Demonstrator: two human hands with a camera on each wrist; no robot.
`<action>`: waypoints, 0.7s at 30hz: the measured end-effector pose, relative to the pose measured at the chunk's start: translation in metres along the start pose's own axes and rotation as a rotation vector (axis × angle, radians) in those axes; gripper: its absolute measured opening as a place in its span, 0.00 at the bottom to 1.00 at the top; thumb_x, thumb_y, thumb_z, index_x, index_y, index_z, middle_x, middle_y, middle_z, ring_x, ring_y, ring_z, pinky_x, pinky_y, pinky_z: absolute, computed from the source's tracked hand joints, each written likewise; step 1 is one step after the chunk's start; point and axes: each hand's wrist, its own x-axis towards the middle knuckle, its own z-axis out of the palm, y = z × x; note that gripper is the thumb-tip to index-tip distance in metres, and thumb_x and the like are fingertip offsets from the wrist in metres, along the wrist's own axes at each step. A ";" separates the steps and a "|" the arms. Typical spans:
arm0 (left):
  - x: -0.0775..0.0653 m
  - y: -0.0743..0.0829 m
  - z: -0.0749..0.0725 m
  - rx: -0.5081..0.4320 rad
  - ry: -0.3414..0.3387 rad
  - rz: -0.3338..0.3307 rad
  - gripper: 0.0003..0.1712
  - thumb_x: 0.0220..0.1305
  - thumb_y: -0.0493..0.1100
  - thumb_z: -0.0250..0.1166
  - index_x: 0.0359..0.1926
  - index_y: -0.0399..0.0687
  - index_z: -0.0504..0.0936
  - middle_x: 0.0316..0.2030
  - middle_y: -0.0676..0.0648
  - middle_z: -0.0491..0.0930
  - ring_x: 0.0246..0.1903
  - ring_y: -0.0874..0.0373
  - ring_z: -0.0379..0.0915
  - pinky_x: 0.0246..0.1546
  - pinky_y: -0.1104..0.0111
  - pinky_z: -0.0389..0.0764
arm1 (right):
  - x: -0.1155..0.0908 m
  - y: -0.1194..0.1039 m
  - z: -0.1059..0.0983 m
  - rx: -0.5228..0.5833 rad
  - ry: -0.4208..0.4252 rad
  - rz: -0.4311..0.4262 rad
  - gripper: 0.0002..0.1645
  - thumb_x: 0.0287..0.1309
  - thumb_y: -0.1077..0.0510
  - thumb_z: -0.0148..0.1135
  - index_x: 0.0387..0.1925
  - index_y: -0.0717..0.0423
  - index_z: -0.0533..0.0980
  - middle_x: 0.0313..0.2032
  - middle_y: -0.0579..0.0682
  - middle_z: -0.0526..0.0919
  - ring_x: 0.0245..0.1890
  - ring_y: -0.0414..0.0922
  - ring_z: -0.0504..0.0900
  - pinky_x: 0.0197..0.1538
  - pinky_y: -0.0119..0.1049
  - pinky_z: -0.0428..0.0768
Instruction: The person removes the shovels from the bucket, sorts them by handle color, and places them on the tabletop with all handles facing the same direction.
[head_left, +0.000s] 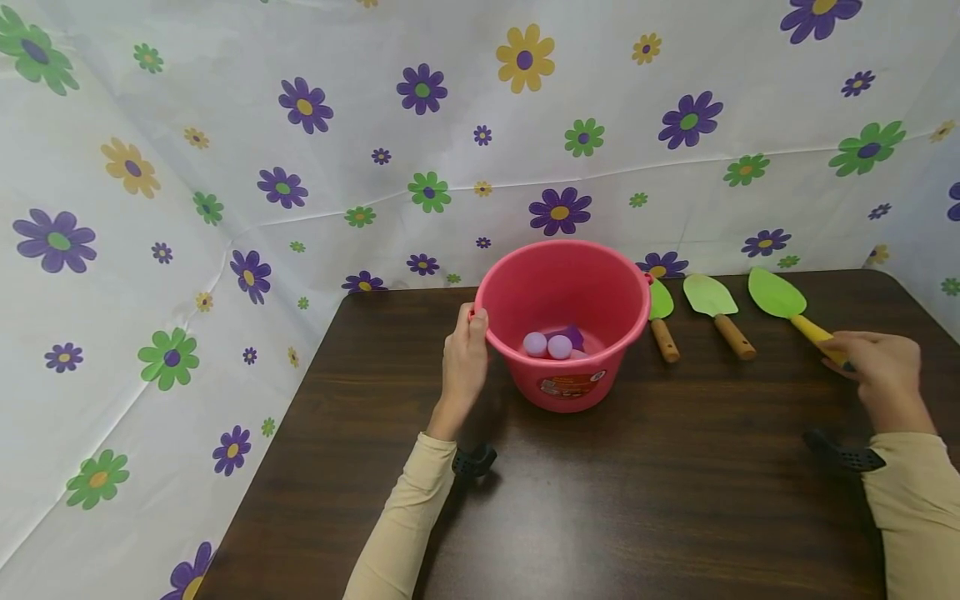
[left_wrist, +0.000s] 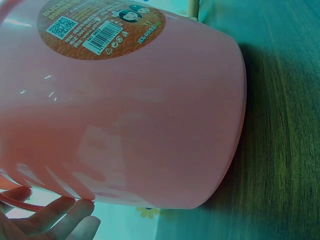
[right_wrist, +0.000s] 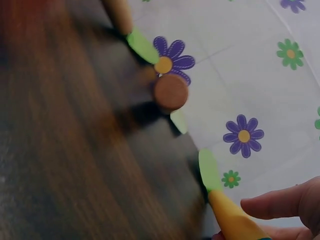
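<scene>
A pink bucket (head_left: 566, 387) stands on the table, tipped slightly toward me. My left hand (head_left: 465, 354) grips its left rim, where the carrying handle joins; in the left wrist view, fingertips (left_wrist: 75, 212) touch the bucket's wall. Inside lie light purple balls (head_left: 559, 347) and a darker purple piece (head_left: 573, 335), partly hidden by the rim. At the right, my right hand (head_left: 877, 367) holds the yellow handle of a green trowel (head_left: 776, 293) near its end. The right wrist view shows the thumb beside that yellow handle (right_wrist: 232, 217), fingers partly under it.
Two more green trowels with wooden handles lie between bucket and right hand: one beside the bucket (head_left: 663, 333), one with a paler blade (head_left: 710, 296). A flower-printed sheet (head_left: 465, 158) hangs behind and left of the dark wooden table (head_left: 637, 500).
</scene>
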 end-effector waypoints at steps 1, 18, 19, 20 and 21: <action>0.000 0.000 0.000 0.001 0.000 -0.001 0.29 0.77 0.61 0.44 0.58 0.44 0.75 0.25 0.38 0.74 0.21 0.52 0.68 0.22 0.64 0.68 | -0.001 0.001 0.002 -0.083 0.011 -0.032 0.14 0.68 0.64 0.58 0.49 0.64 0.85 0.57 0.65 0.72 0.54 0.54 0.74 0.38 0.30 0.84; 0.000 -0.001 0.000 0.010 0.000 0.000 0.29 0.77 0.61 0.44 0.59 0.45 0.75 0.25 0.38 0.74 0.21 0.53 0.67 0.22 0.65 0.67 | -0.005 0.003 0.006 -0.389 0.030 -0.156 0.31 0.72 0.58 0.54 0.67 0.78 0.66 0.64 0.78 0.66 0.51 0.67 0.68 0.33 0.37 0.65; 0.000 0.000 0.000 0.010 -0.001 -0.001 0.29 0.77 0.61 0.44 0.59 0.45 0.75 0.25 0.39 0.74 0.21 0.53 0.67 0.22 0.65 0.67 | 0.000 0.005 0.005 -0.384 0.034 -0.152 0.31 0.72 0.57 0.55 0.66 0.78 0.67 0.64 0.78 0.66 0.51 0.68 0.68 0.33 0.38 0.66; 0.000 0.000 0.000 0.010 -0.001 -0.001 0.29 0.77 0.61 0.44 0.59 0.45 0.76 0.24 0.41 0.73 0.21 0.53 0.67 0.22 0.65 0.66 | 0.007 0.010 0.005 -0.384 0.041 -0.154 0.32 0.72 0.56 0.55 0.66 0.78 0.67 0.64 0.77 0.67 0.51 0.67 0.69 0.33 0.38 0.66; 0.000 0.000 0.000 0.009 -0.001 -0.001 0.29 0.77 0.61 0.44 0.59 0.45 0.76 0.24 0.42 0.73 0.21 0.53 0.67 0.22 0.65 0.66 | 0.014 0.015 0.004 -0.381 0.048 -0.158 0.33 0.72 0.55 0.56 0.66 0.78 0.68 0.64 0.77 0.68 0.51 0.67 0.69 0.33 0.38 0.66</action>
